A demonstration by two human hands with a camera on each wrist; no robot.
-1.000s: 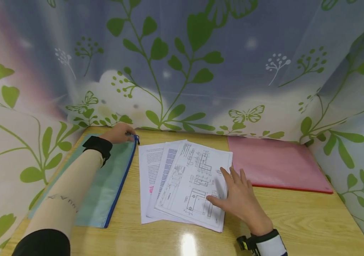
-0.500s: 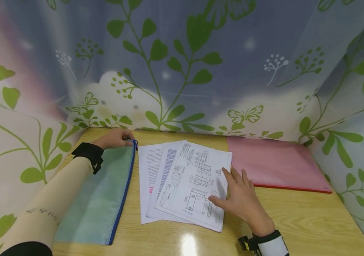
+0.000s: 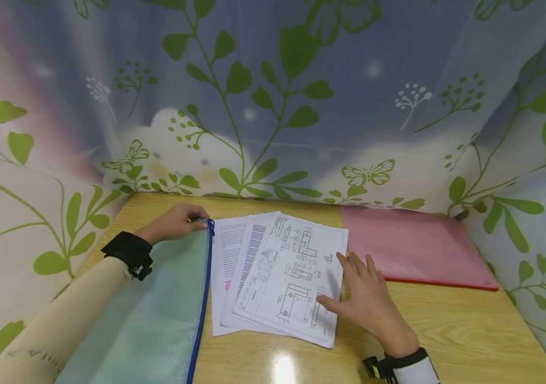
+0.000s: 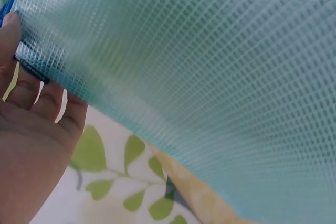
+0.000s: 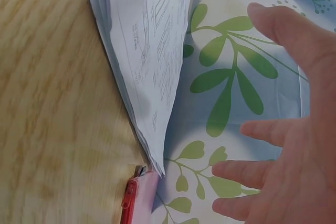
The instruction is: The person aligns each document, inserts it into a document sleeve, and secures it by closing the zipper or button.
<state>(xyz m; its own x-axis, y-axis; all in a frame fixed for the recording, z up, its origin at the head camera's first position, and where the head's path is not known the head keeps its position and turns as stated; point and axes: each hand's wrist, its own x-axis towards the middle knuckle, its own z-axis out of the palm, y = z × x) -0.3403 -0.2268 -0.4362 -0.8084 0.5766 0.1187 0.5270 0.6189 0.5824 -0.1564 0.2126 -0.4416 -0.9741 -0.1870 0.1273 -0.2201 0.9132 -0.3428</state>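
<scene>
My left hand (image 3: 176, 221) pinches the far corner of a pale green mesh zipper pouch (image 3: 157, 314) with a blue zipper edge. In the left wrist view the thumb lies on the mesh (image 4: 184, 66) and the fingers are behind it, near a small dark tag (image 4: 31, 70). The pouch is lifted at that corner and slopes toward me. My right hand (image 3: 369, 304) hovers with spread fingers over the right edge of a fanned stack of printed papers (image 3: 292, 277), a technical drawing on top. The right wrist view shows nothing between those fingers.
A pink zipper pouch (image 3: 412, 248) with a red zipper edge lies flat at the back right, its left corner beside the papers. Everything sits on a wooden table (image 3: 465, 330). A leaf-patterned curtain (image 3: 273, 106) hangs along the back and both sides.
My left hand has come nearer to me, lifting the green pouch's corner and bringing the pouch closer, its blue edge now right beside the papers. The right hand has barely shifted.
</scene>
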